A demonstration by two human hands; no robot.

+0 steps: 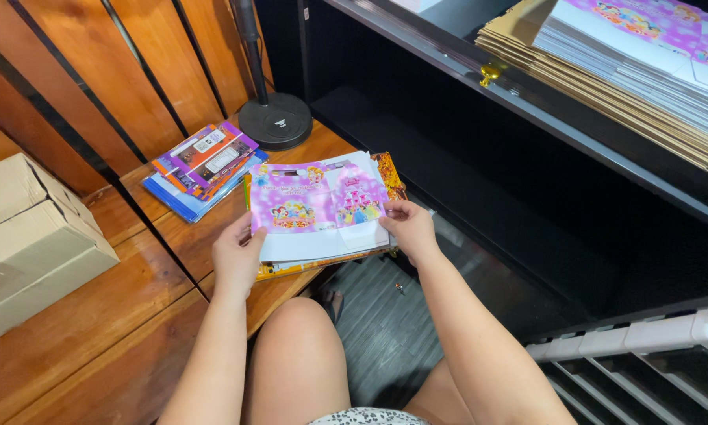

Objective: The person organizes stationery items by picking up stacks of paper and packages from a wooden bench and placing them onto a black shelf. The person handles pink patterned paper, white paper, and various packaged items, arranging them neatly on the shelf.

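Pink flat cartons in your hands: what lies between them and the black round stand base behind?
Head view: only bare wooden bench lies between the pink flat cartons and the stand base; the purple stack sits off to the left.

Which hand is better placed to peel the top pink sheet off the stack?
Probably the right hand: its fingertips rest on the pink sheet, while the left hand grips the stack's left edge.

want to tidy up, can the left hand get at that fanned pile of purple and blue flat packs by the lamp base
Probably yes: the left hand grips the pink stack, but the fanned pile lies uncovered on the bench just beyond it, nothing between. It would have to let go first.
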